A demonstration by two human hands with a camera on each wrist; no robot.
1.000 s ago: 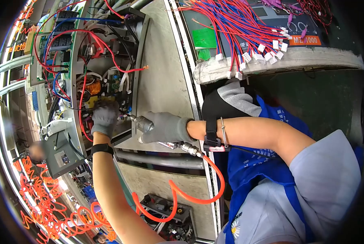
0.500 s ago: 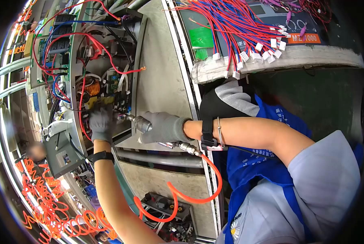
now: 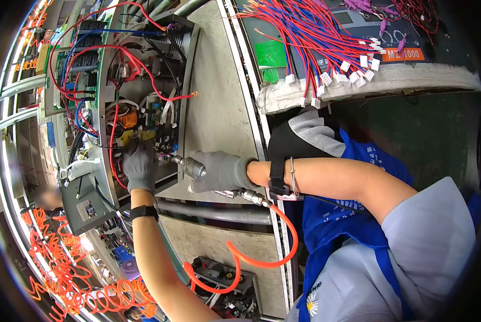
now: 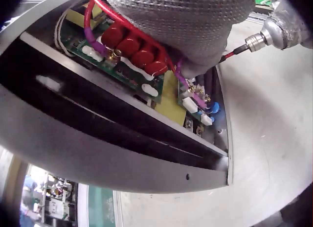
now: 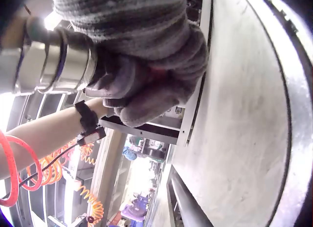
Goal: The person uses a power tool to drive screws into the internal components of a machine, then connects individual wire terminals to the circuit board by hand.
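In the head view, the gloved right grip (image 3: 219,172) is wrapped round the driver (image 3: 192,168), which juts ahead of it toward the chassis (image 3: 182,134) on the bench (image 3: 221,102); an orange hose (image 3: 296,236) runs from its rear. The left grip (image 3: 140,166) is over the chassis, just beyond the driver's tip; whether it pinches anything I cannot tell. In the left wrist view, the left glove covers part of a red wire (image 4: 129,27) beside red discs (image 4: 142,58), and the bit (image 4: 234,52) points in just beside its fingertips, contact unclear. In the right wrist view, the right fingers (image 5: 151,104) curl round the driver, a metal fitting (image 5: 71,60) emerging beside the glove.
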